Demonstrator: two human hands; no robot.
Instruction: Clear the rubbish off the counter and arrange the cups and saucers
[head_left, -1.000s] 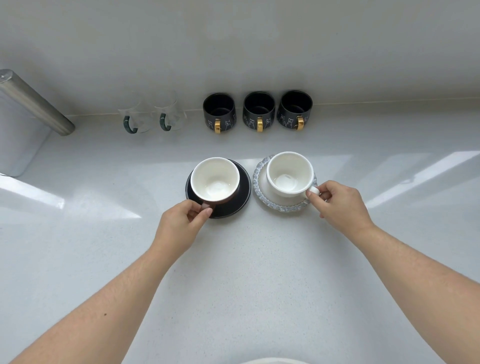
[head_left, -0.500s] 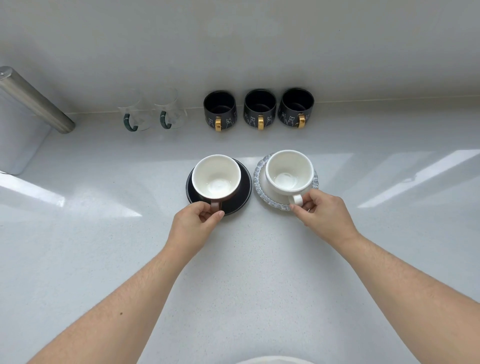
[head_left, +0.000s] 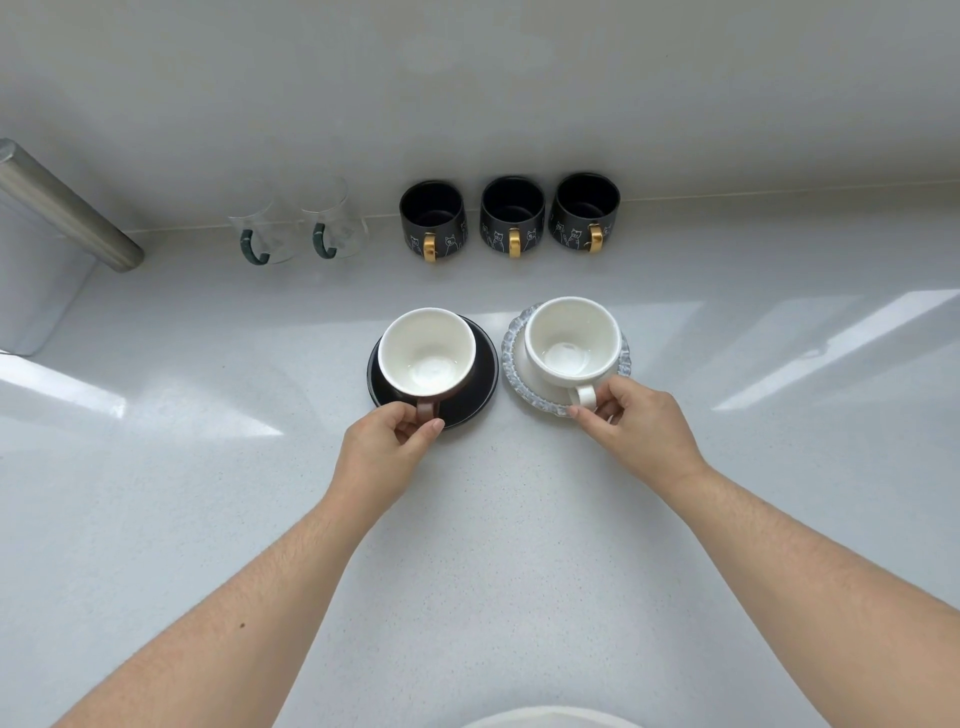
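Observation:
A brown cup with a white inside (head_left: 427, 353) stands on a black saucer (head_left: 480, 374) in the middle of the white counter. My left hand (head_left: 387, 447) pinches its brown handle, which points toward me. Right beside it, a white cup (head_left: 571, 340) rests on a grey frilled saucer (head_left: 514, 358). My right hand (head_left: 641, 426) grips that cup's white handle, also turned toward me. Both cups are empty and upright.
Along the back wall stand two clear glass mugs (head_left: 296, 226) with green handles and three black mugs (head_left: 511, 215) with gold handles. A metal cylinder (head_left: 67, 208) slants over a white container (head_left: 36, 291) at far left. No rubbish is in view.
My right hand has turned the white cup so its handle swung from the right side round to face me. My left hand moved slightly right on the brown cup's handle.

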